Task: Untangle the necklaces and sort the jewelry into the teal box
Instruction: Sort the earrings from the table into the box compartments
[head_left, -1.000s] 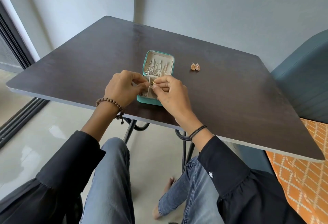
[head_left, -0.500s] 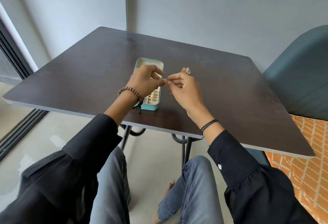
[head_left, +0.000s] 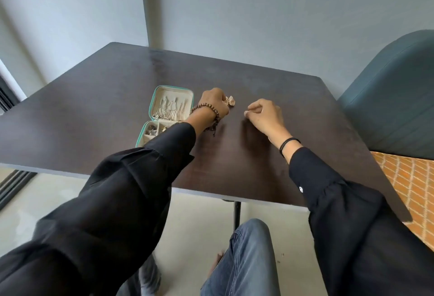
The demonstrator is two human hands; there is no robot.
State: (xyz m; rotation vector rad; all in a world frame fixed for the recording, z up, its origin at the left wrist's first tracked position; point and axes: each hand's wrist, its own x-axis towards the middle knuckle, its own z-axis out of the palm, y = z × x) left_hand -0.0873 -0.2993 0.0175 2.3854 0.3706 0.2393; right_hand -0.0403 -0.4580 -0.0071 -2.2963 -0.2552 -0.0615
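Observation:
The teal box [head_left: 153,104] lies open on the dark table [head_left: 246,154], left of centre. Silver necklaces [head_left: 168,110] hang in its cream lid. Small pieces sit in the compartments of its lower tray [head_left: 150,130], which my left sleeve partly covers. Just right of the box, my left hand [head_left: 212,103] is curled over a pair of gold earrings [head_left: 230,101] and its fingertips pinch one of them. My right hand [head_left: 264,116] rests on the table further right, fingers curled, thumb and forefinger tips together. I see nothing between them.
A teal upholstered chair [head_left: 394,98] stands at the table's right side, above an orange patterned rug [head_left: 413,178]. The wall runs close behind the far edge. My knees and the table's black leg [head_left: 236,213] are below the near edge.
Both hands were pinching a small piece together over the box. They have parted: my left hand moved right to the gold earrings, and my right hand dropped onto the table further right.

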